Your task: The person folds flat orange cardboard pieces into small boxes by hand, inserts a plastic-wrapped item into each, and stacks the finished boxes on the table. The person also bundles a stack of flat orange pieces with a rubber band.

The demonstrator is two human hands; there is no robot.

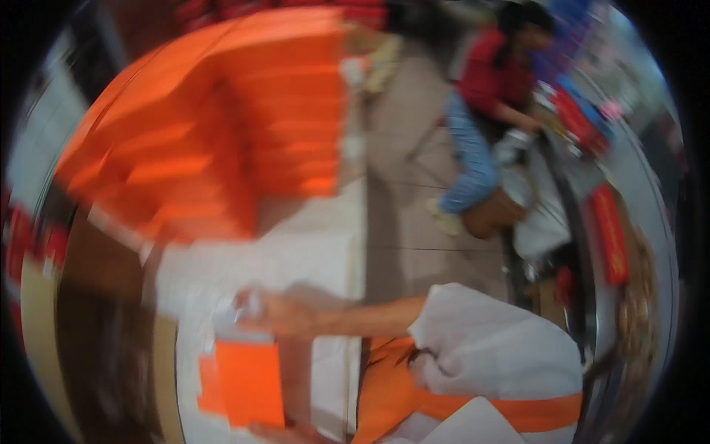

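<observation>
Head view, badly blurred: an orange box [250, 381] stands upright on the white table [296, 244], directly below the right hand [275, 312], which seems closed on something small and white. Left hand [277, 433] sits nearer, at the box's base, grip unclear. Far left, stacked orange boxes [222, 118].

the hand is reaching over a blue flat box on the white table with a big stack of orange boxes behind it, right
Not quite: the flat box under the hand is orange, not blue, as the head view shows. The rest holds: it lies on the white table, with the stack of orange boxes behind.
</observation>
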